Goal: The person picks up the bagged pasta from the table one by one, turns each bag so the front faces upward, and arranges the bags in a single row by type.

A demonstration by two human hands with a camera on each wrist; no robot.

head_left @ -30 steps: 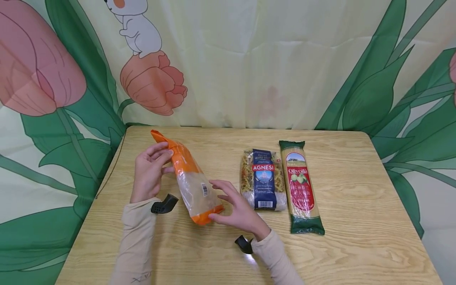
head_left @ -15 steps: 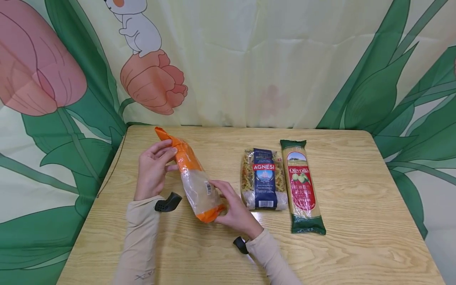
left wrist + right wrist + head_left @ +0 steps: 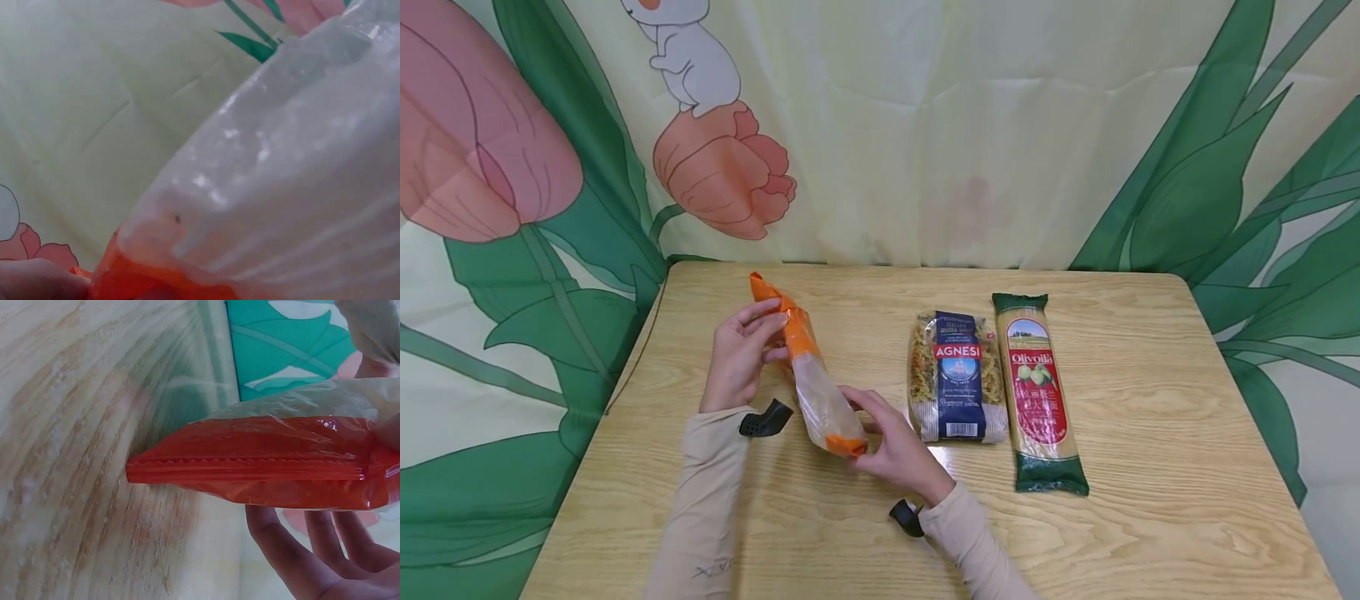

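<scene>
An orange and clear plastic food packet with pale contents is held tilted over the table's left half. Near its upper orange end, my left hand pinches the plastic between thumb and fingers. My right hand grips the lower end, with fingers on one face and the thumb on the other. The right wrist view shows that end's crimped orange seal and several fingers beneath it. Close up in the left wrist view, the clear film looks crinkled and shiny; most of the left hand is out of frame there.
Right of my hands lies an AGNESI pasta bag with a blue label. Beside it lies a long Olivoilà spaghetti packet with green ends. Behind the wooden table hangs a flower-printed curtain.
The packet and my left hand have shifted to the right. The packet has turned more edge-on, and its barcode no longer shows. Both pasta packs stay in place.
</scene>
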